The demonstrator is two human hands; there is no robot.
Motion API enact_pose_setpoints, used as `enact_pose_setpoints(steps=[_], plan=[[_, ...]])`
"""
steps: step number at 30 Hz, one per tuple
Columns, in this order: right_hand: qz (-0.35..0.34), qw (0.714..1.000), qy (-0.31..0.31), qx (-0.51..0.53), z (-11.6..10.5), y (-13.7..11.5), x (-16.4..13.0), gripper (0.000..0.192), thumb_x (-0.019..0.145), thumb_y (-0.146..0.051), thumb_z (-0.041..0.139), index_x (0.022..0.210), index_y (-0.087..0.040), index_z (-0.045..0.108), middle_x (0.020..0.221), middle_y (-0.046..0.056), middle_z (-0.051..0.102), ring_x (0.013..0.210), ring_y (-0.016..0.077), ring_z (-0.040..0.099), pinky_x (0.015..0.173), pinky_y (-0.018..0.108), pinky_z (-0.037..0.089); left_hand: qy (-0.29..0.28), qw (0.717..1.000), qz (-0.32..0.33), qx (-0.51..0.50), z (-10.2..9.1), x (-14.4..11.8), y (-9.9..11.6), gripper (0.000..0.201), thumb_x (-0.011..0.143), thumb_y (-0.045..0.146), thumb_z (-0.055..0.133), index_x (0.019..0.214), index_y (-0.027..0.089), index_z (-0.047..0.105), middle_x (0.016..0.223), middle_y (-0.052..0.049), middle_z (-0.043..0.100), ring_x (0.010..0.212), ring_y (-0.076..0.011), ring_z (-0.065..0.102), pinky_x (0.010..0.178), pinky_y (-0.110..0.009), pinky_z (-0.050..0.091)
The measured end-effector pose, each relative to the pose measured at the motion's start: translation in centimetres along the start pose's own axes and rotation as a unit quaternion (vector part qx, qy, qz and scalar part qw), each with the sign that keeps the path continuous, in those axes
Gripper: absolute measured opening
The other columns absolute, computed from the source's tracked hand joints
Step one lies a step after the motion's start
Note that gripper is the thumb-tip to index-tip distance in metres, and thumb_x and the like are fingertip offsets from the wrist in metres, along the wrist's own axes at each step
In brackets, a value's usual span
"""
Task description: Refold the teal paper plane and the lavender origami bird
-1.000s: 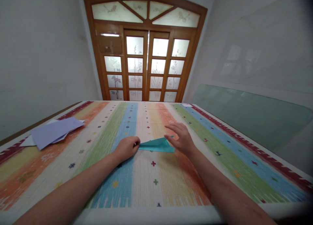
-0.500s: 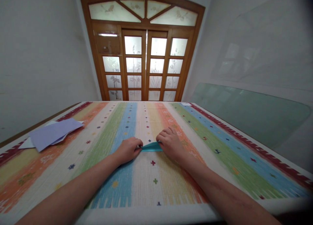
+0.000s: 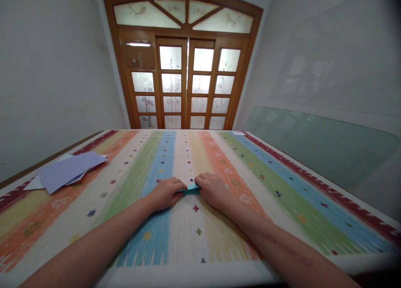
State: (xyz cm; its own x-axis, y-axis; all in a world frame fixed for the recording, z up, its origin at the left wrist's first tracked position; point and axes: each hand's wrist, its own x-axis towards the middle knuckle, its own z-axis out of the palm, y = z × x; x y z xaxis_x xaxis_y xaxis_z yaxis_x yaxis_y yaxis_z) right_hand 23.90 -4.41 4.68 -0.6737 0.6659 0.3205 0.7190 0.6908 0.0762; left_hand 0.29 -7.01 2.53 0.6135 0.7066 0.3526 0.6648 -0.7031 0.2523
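**Teal paper nearly hidden under two pressing hands**

Teal paper (image 3: 191, 189) is lying flat on the striped tablecloth (image 3: 282, 188), showing only between the hands. Left hand (image 3: 164, 193) is curling closed over one end; right hand (image 3: 212, 189) is pressing the other. Uneven pressure risks a crooked crease or tear.

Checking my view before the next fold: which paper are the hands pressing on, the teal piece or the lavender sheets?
The teal paper, pinned on the striped cloth between the left hand and right hand. The lavender sheets lie untouched far left.
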Motion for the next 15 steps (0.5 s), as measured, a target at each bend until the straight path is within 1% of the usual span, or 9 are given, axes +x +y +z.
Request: enact_pose_setpoints(steps=[4, 7, 11, 13, 15], plan=[[0.014, 1.000, -0.001, -0.012, 0.4, -0.1, 0.1, 0.009, 0.088, -0.014, 0.053, 0.086, -0.019, 0.060, 0.086, 0.005, 0.067, 0.080, 0.0189, 0.054, 0.067, 0.030, 0.030, -0.001, 1.000, 0.004, 0.003, 0.1, 0.0, 0.1, 0.022, 0.092, 0.021, 0.054, 0.110, 0.024, 0.065, 0.102, -0.005, 0.068, 0.098, -0.0194, 0.061, 0.087, -0.031, 0.047], [0.009, 1.000, 0.002, -0.017, 0.9, -0.2, 0.2, 0.010, 0.086, -0.011, 0.053, 0.086, -0.018, 0.060, 0.087, 0.006, 0.067, 0.083, 0.0199, 0.055, 0.070, 0.031, 0.032, -0.004, 1.000, 0.009, -0.001, 0.1, 0.1, 0.3, 0.022, 0.093, 0.021, 0.053, 0.110, 0.024, 0.066, 0.102, -0.005, 0.068, 0.099, -0.0195, 0.061, 0.087, -0.031, 0.047], [0.006, 1.000, 0.000, -0.016, 1.3, -0.2, 0.3, 0.010, 0.090, -0.014, 0.052, 0.088, -0.018, 0.061, 0.090, 0.007, 0.067, 0.084, 0.0207, 0.057, 0.072, 0.031, 0.035, -0.010, 1.000, 0.010, -0.005, -0.2, 0.2, 0.5, 0.024, 0.093, 0.020, 0.052, 0.111, 0.025, 0.067, 0.104, -0.005, 0.069, 0.101, -0.0203, 0.061, 0.088, -0.033, 0.047], [0.012, 1.000, -0.012, -0.006, 1.4, 0.1, 0.3, 0.010, 0.092, -0.018, 0.052, 0.093, -0.019, 0.062, 0.091, 0.007, 0.068, 0.083, 0.0209, 0.058, 0.072, 0.031, 0.036, -0.014, 1.000, 0.014, -0.011, -0.3, 0.2, 0.6, 0.026, 0.094, 0.021, 0.050, 0.113, 0.026, 0.067, 0.107, -0.005, 0.070, 0.102, -0.0205, 0.061, 0.090, -0.035, 0.046], [0.020, 0.999, -0.023, 0.016, 1.3, 0.7, 0.1, 0.017, 0.093, -0.019, 0.050, 0.104, -0.020, 0.064, 0.095, 0.007, 0.069, 0.086, 0.0216, 0.061, 0.073, 0.032, 0.039, -0.021, 0.999, 0.024, -0.016, -0.5, 0.2, 0.7, 0.028, 0.095, 0.022, 0.048, 0.115, 0.026, 0.067, 0.110, -0.005, 0.070, 0.103, -0.0203, 0.061, 0.092, -0.036, 0.046]])
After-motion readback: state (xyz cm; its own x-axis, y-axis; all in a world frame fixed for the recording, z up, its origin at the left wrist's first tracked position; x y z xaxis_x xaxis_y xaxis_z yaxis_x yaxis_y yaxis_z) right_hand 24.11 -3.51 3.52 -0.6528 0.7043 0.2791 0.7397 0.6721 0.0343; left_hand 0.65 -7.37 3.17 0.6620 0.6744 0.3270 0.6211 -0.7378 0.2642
